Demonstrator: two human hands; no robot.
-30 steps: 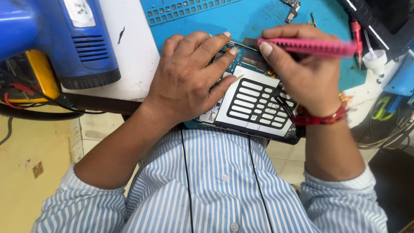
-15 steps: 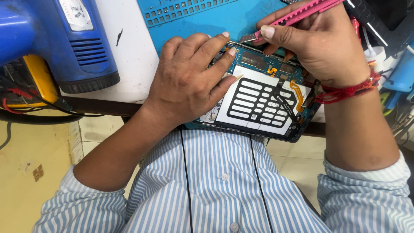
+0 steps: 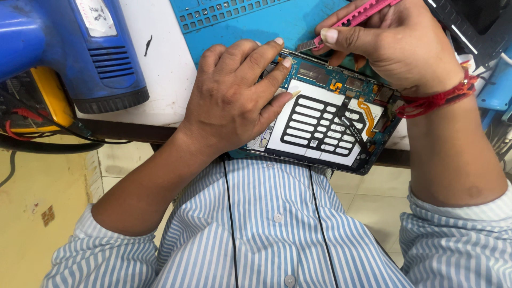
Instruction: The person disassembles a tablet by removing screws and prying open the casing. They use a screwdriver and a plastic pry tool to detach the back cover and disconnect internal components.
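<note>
1. Two hands work on one opened tablet [image 3: 325, 128], the largest thing in hand and the landmark here. It lies back-side up, cover off, half on the blue work mat [image 3: 250, 21] and half over the near edge of the white bench [image 3: 165, 74], its white battery and dark grid label showing.
2. The left hand [image 3: 234, 101] lies flat across the tablet's left half, fingers spread and pressing down, fingertips at its top edge. It grips nothing; it pins the tablet, just as it did a second ago, so the tablet has not shifted.
3. The right hand [image 3: 389, 48] has changed most. A second ago it lay low across the tablet's right half; now it sits at the tablet's top edge, lifted clear of the battery and the orange flex cable [image 3: 368, 114], which now show.
4. That hand is closed tight around a pink utility knife [image 3: 357, 16], thumb on the slider. The grey blade [image 3: 306, 46] points left and meets the tablet's top edge, just beside the left fingertips. I judge the work has moved to that edge, with the blade close to the fingers.
5. Left of the tablet stands a blue heat gun [image 3: 69, 48].
</note>
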